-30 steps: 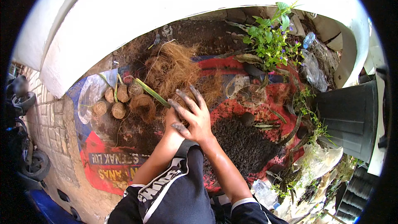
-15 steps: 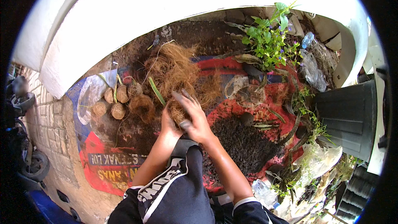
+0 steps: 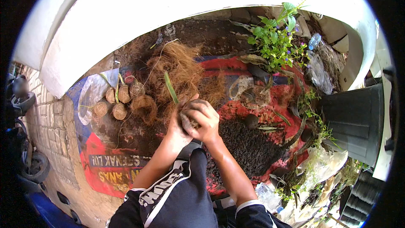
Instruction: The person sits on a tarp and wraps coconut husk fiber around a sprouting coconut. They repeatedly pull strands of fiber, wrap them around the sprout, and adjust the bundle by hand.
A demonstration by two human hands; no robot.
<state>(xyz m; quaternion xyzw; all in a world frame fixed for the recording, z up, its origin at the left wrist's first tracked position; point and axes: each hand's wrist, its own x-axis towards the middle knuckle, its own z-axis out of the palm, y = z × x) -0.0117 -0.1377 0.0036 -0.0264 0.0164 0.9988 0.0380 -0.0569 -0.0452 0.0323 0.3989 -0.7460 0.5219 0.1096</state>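
Together, two hands cup one fibre ball.

Left forearm: bare, coming up from the lower edge at about 7 o'clock, angled toward 1 o'clock, short dark sleeve with a pale cuff at the elbow.
Right forearm: bare, rising from about 5 o'clock, leaning toward 11 o'clock, same pale-cuffed sleeve.
Meeting point: both wrists converge just left of centre, forearms making a narrow upside-down V.
Left hand: sits at 9 o'clock of the pair, back of hand toward the camera, thumb up at 12 o'clock, fingers curled inward.
Right hand: pressed against the left, fingers folded over in a closed grasp, knuckles toward 12 o'clock, dirt on the skin.
Contact: hands touching, cupped together.
Legs: dark-clad knee between the forearms at 6 o'clock.
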